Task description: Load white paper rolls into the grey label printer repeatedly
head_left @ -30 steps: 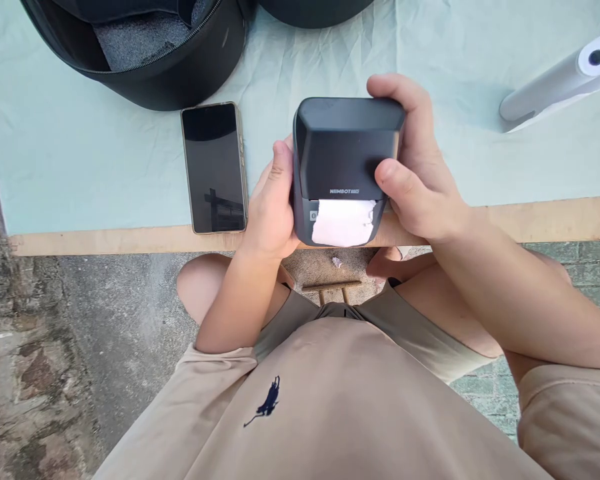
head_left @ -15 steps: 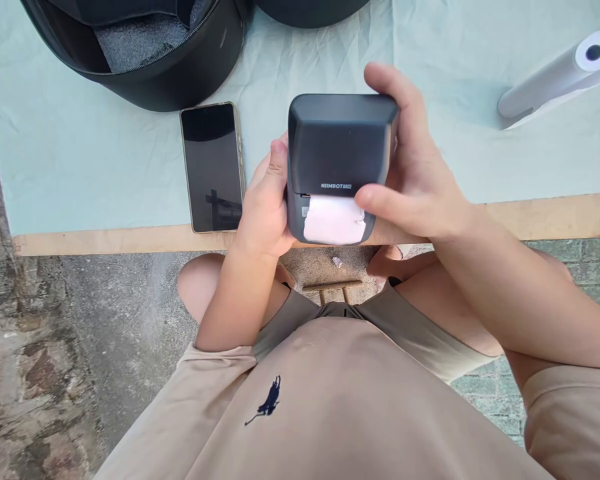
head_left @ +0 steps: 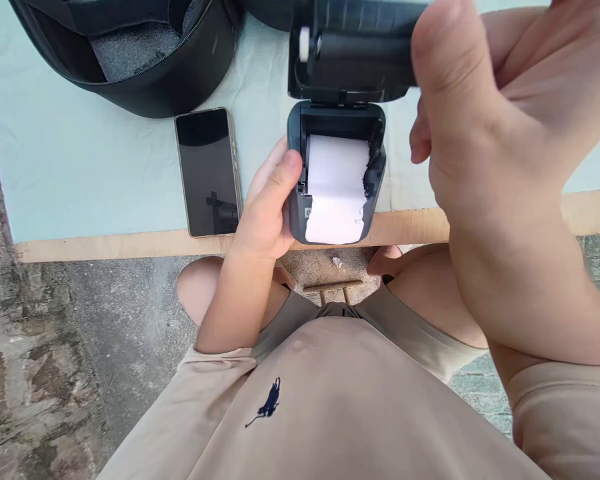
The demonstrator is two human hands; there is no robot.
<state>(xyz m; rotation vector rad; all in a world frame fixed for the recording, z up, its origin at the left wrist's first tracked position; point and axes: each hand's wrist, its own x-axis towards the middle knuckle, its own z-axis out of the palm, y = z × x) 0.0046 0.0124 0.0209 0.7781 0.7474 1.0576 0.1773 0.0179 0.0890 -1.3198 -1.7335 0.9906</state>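
Note:
A dark label printer is held over the table's front edge, its lid swung up on the hinge at the far side. Inside lies a roll of white paper, its torn end hanging over the front. My left hand grips the printer's left side, thumb on the rim. At the lid's right edge is my right hand, large and close to the camera, with its thumb against the lid. Its other fingers are partly hidden behind the hand.
A phone lies left of the printer on the pale cloth. An unzipped black case with grey foam stands at the back left, beside another dark rounded object. The wooden table edge runs along the front.
The printer's lid has gone from closed to raised, exposing the paper roll. My right hand has moved up from the printer's right side with the lid. My left hand keeps its hold.

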